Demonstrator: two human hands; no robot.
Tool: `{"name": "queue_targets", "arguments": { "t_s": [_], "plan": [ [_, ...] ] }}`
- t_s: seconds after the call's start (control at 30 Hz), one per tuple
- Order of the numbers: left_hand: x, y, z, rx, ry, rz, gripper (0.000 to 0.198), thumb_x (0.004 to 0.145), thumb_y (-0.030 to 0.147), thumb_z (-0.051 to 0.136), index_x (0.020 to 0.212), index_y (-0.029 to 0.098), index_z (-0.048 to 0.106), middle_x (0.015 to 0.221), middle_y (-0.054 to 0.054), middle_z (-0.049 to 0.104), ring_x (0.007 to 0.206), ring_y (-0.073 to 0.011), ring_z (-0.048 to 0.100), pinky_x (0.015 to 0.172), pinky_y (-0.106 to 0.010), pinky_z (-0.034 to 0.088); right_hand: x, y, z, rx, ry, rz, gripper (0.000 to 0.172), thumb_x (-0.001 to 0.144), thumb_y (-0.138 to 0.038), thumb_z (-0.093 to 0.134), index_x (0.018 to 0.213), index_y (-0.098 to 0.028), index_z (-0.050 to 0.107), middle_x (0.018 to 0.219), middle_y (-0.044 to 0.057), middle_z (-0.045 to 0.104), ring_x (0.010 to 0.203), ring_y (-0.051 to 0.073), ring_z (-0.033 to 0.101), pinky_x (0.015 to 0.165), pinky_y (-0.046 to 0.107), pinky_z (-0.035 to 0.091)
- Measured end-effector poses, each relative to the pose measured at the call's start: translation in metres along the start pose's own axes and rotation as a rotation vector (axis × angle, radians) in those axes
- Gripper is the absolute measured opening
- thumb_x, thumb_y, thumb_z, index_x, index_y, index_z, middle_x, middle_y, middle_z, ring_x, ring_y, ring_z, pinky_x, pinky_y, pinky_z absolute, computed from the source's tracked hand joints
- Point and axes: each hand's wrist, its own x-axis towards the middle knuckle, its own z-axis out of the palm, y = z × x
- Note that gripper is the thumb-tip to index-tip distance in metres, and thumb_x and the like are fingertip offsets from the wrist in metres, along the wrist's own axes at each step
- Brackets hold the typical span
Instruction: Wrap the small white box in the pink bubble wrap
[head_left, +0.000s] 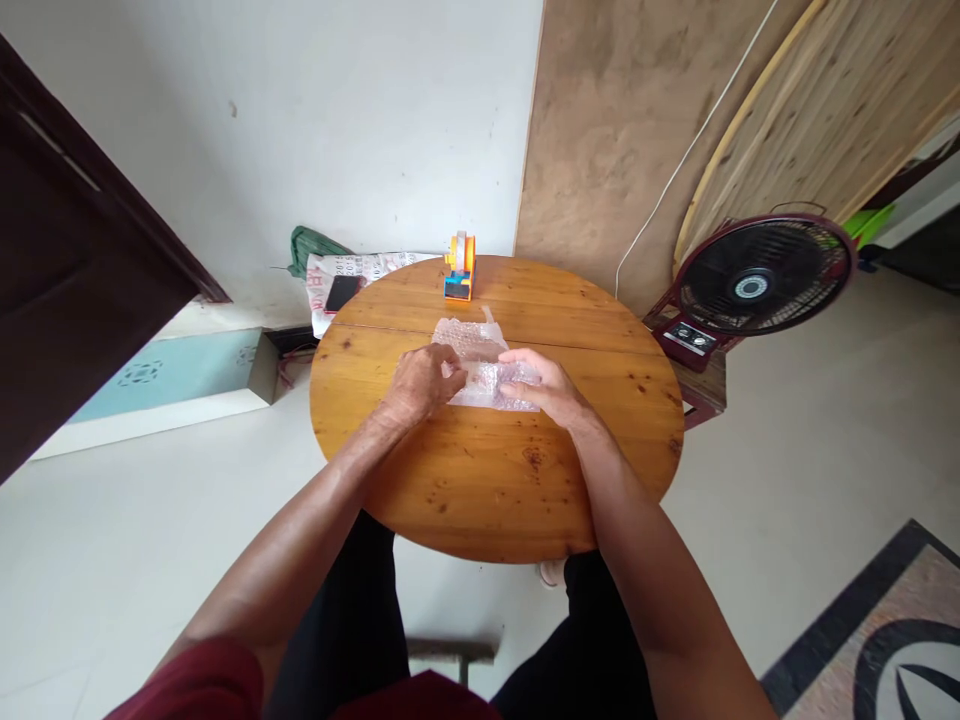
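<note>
From the maroon sleeve (202, 680) at seven o'clock, the left hand (422, 382) is held at nine o'clock on the bubble wrap (486, 384), fingertips curled, whether pinching cannot be told; at three, the wrap is spanned by the right hand (551, 386), thumb and fingers parted, apparently for steadying. Near the wooden table's (480, 480) twelve o'clock rim, a tape dispenser (460, 289) is stood, seemingly clear of both hands.

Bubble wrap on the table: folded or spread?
Partly folded: the near part of the bubble wrap looks doubled over between left hand and right hand; its far end lies spread on the table.
</note>
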Motion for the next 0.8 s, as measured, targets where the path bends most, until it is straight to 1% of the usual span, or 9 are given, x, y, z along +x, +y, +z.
{"name": "queue_targets", "arguments": {
  "t_s": [0.03, 0.1, 0.17, 0.27, 0.37, 0.47, 0.57, 0.67, 0.8],
  "plan": [
    [0.002, 0.0, 0.002, -0.043, -0.007, -0.02, 0.013, 0.073, 0.03, 0.062, 0.077, 0.018, 0.067, 0.089, -0.006, 0.072, 0.067, -0.0178, 0.058, 0.068, -0.029, 0.043, 0.001, 0.002, 0.002, -0.013, 0.031, 0.041, 0.037, 0.07, -0.045, 0.075, 0.098, -0.023, 0.068, 0.091, -0.001, 0.068, 0.082, 0.018, 0.061, 0.076, 0.031, 0.045],
    [0.004, -0.002, 0.008, -0.144, -0.014, -0.048, 0.013, 0.07, 0.029, 0.062, 0.075, 0.018, 0.066, 0.083, -0.004, 0.07, 0.065, -0.0163, 0.056, 0.065, -0.028, 0.041, 0.003, 0.007, 0.006, -0.013, 0.086, 0.103, 0.026, 0.073, -0.044, 0.072, 0.082, -0.021, 0.066, 0.066, -0.004, 0.058, 0.059, 0.012, 0.049, 0.058, 0.026, 0.037],
    [0.005, -0.004, 0.014, -0.244, -0.016, -0.07, 0.013, 0.067, 0.03, 0.061, 0.071, 0.017, 0.064, 0.073, -0.003, 0.066, 0.063, -0.0151, 0.053, 0.06, -0.026, 0.039, 0.005, 0.012, 0.01, 0.01, 0.144, 0.118, 0.025, 0.074, -0.044, 0.07, 0.074, -0.02, 0.062, 0.057, -0.006, 0.048, 0.052, 0.009, 0.039, 0.052, 0.024, 0.029],
    [0.006, -0.009, 0.023, -0.367, -0.024, -0.098, 0.016, 0.066, 0.032, 0.059, 0.069, 0.017, 0.06, 0.062, 0.0, 0.059, 0.056, -0.0123, 0.048, 0.052, -0.024, 0.035, 0.009, 0.016, 0.017, 0.05, 0.197, 0.101, 0.028, 0.073, -0.045, 0.069, 0.074, -0.019, 0.06, 0.059, -0.006, 0.047, 0.053, 0.009, 0.038, 0.052, 0.024, 0.028],
    [0.005, -0.012, 0.028, -0.427, -0.021, -0.107, 0.017, 0.066, 0.033, 0.057, 0.069, 0.016, 0.059, 0.063, 0.001, 0.057, 0.054, -0.0102, 0.045, 0.049, -0.022, 0.033, 0.011, 0.02, 0.02, 0.068, 0.205, 0.133, 0.029, 0.072, -0.047, 0.069, 0.074, -0.019, 0.06, 0.061, -0.005, 0.052, 0.055, 0.011, 0.044, 0.053, 0.024, 0.034],
    [0.003, -0.012, 0.027, -0.499, -0.014, -0.121, 0.016, 0.063, 0.031, 0.058, 0.066, 0.016, 0.057, 0.061, 0.001, 0.055, 0.052, -0.0095, 0.043, 0.048, -0.022, 0.032, 0.012, 0.023, 0.021, 0.085, 0.219, 0.191, 0.028, 0.07, -0.045, 0.07, 0.075, -0.019, 0.062, 0.07, -0.001, 0.061, 0.058, 0.013, 0.051, 0.053, 0.025, 0.039],
    [0.0, -0.009, 0.025, -0.603, -0.045, -0.122, 0.016, 0.061, 0.032, 0.06, 0.063, 0.016, 0.056, 0.059, 0.001, 0.053, 0.052, -0.0093, 0.043, 0.047, -0.022, 0.032, 0.01, 0.025, 0.018, 0.061, 0.218, 0.197, 0.029, 0.068, -0.045, 0.07, 0.079, -0.019, 0.065, 0.081, 0.002, 0.067, 0.062, 0.014, 0.056, 0.055, 0.026, 0.043],
    [-0.003, -0.005, 0.024, -0.657, -0.064, -0.112, 0.017, 0.06, 0.032, 0.061, 0.061, 0.016, 0.054, 0.056, 0.002, 0.051, 0.051, -0.0085, 0.041, 0.048, -0.022, 0.032, 0.008, 0.025, 0.016, 0.035, 0.199, 0.216, 0.034, 0.068, -0.047, 0.071, 0.087, -0.019, 0.068, 0.078, 0.002, 0.068, 0.062, 0.015, 0.057, 0.056, 0.027, 0.043],
    [-0.006, -0.002, 0.024, -0.686, -0.068, -0.125, 0.016, 0.06, 0.03, 0.061, 0.059, 0.017, 0.052, 0.055, 0.003, 0.051, 0.051, -0.0084, 0.041, 0.048, -0.021, 0.032, 0.006, 0.02, 0.014, 0.005, 0.198, 0.228, 0.026, 0.067, -0.043, 0.071, 0.072, -0.019, 0.064, 0.085, 0.003, 0.07, 0.066, 0.015, 0.058, 0.059, 0.027, 0.043]
  ]
}}
